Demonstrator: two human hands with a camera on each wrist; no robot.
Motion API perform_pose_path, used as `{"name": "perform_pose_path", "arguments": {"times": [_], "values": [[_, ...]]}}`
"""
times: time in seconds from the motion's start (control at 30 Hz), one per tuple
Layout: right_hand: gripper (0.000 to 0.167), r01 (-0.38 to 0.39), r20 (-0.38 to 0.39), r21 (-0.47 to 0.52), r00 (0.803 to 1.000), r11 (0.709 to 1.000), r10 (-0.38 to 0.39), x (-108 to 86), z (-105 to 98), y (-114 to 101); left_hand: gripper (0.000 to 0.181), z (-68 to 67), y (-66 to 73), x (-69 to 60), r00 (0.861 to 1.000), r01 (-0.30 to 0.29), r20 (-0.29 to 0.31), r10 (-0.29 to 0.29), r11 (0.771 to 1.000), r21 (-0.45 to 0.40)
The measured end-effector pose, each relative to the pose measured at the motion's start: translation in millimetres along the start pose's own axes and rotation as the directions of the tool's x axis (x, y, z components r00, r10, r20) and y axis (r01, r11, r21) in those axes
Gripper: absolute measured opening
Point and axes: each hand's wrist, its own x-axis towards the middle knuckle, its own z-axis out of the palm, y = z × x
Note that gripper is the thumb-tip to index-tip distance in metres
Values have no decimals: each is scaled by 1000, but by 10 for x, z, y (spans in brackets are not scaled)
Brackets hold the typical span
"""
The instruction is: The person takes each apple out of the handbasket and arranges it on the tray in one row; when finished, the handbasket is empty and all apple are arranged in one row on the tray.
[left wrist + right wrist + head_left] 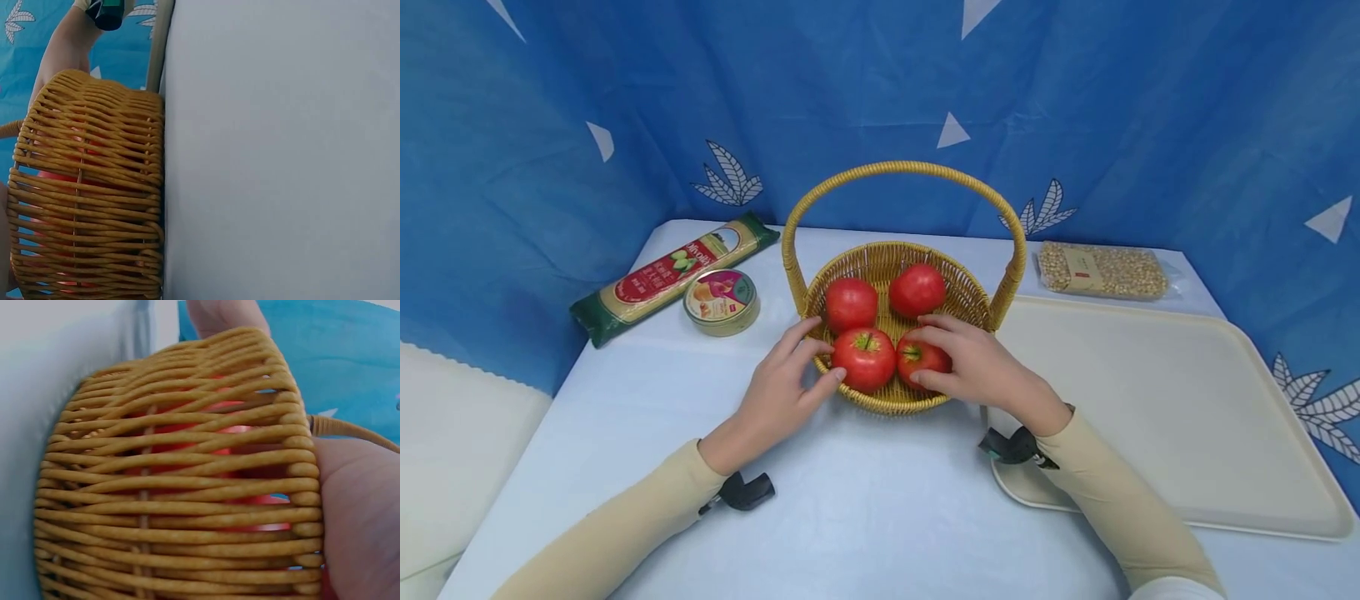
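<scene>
A wicker basket [898,407] with a tall arched handle stands on the table and holds several red apples. My right hand [973,362] reaches over its right rim and grips the front right apple [925,358] between thumb and fingers. At the left rim is my left hand [782,383], its fingers spread loosely beside the front left apple [865,360]; whether they touch it is hard to tell. Behind these lie a back left apple [851,305] and a back right apple [917,290]. Both wrist views mostly show the basket's woven side [87,187], which hides the fingertips.
To the right lies a large cream tray [1150,400], partly under my right forearm. A vacuum pack of yellowish grains [1120,271] sits behind it. On the left are a pasta packet [662,279] and a round tin [722,321]. Blue curtain [865,92] hangs behind the table.
</scene>
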Motion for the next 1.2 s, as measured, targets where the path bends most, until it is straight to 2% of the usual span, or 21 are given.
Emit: {"name": "perform_pose_path", "arguments": {"times": [0.17,0.67,1.2], "values": [[43,-13,19,8,1000,1000,13,22,6,-18,28,6,-24,2,1000,-3,-16,3,1000,-8],[34,12,-28,3,1000,1000,-12,-5,28,12,26,59,-63,-1,1000,-10,-29,8,999,-54],[33,42,-43,37,998,998,-41,-25,31,23,24,68,-74,-6,1000,-2,-14,1,999,-53]]}}
